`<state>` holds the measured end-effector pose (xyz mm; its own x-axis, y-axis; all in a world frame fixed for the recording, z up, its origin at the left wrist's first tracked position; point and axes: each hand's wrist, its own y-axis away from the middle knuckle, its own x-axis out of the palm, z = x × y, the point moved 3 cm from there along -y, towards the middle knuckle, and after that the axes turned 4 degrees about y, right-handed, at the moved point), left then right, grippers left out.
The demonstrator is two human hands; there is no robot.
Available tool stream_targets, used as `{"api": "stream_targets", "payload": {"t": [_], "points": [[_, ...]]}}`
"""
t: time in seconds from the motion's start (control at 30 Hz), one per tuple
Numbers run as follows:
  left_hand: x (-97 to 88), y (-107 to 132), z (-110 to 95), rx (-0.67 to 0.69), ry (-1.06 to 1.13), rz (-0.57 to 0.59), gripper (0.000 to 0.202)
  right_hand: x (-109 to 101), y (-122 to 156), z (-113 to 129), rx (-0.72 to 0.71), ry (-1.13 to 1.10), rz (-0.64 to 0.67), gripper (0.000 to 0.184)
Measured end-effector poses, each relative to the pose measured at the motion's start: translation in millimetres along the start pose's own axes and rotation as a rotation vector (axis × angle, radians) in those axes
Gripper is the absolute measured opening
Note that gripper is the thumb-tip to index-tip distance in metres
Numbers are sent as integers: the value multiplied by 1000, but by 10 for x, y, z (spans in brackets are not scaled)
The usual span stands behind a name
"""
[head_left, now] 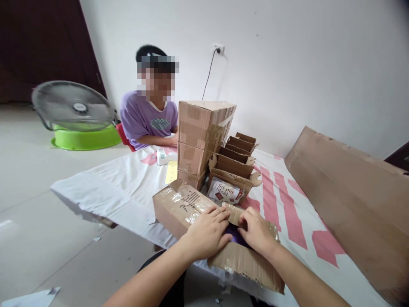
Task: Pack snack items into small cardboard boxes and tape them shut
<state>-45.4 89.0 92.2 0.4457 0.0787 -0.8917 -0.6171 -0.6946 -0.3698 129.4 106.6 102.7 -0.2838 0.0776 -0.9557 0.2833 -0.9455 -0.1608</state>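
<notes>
A long brown cardboard box [183,207] with handwriting and clear tape lies at the near edge of the table. Its right part is open, with one flap [246,264] folded toward me, and something dark purple [236,235] shows inside. My left hand [207,230] rests on the box top beside the opening, fingers stretched out. At the far side of the opening, my right hand [257,230] has its fingers curled at the far flap [233,213]; the fingertips are partly hidden. Just beyond stands a row of open cardboard boxes, the front one with a "Super Meal" label [225,192].
Taped boxes [194,123] are stacked at mid-table. Behind them a person in a purple shirt [148,115] sits. A white-and-pink cloth [105,192] covers the table, with a large cardboard panel [348,200] at right. A fan [75,106] and green basin [86,138] stand left.
</notes>
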Motion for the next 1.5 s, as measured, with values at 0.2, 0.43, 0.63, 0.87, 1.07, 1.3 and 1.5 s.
{"api": "stream_targets", "payload": {"t": [0.2,0.43,0.63,0.87,1.07,1.3,1.5], "points": [[3,-6,0,3,-4,-3,37,-18,-39,-15,-7,-103,-6,20],[7,-2,2,4,-8,-8,36,20,-21,-37,2,-101,-24,24],[9,-1,1,10,-12,-20,39,38,0,-10,-74,-50,-28,19],[17,-2,5,-1,-7,-5,36,-14,-31,-25,-15,143,-49,19],[2,-4,-2,4,-16,-22,37,-1,-113,69,-135,374,21,23],[-1,-7,-1,1,-8,-21,37,15,-153,152,-157,451,74,23],[-25,14,-8,-12,17,-8,37,-4,79,79,-218,407,138,13]]}}
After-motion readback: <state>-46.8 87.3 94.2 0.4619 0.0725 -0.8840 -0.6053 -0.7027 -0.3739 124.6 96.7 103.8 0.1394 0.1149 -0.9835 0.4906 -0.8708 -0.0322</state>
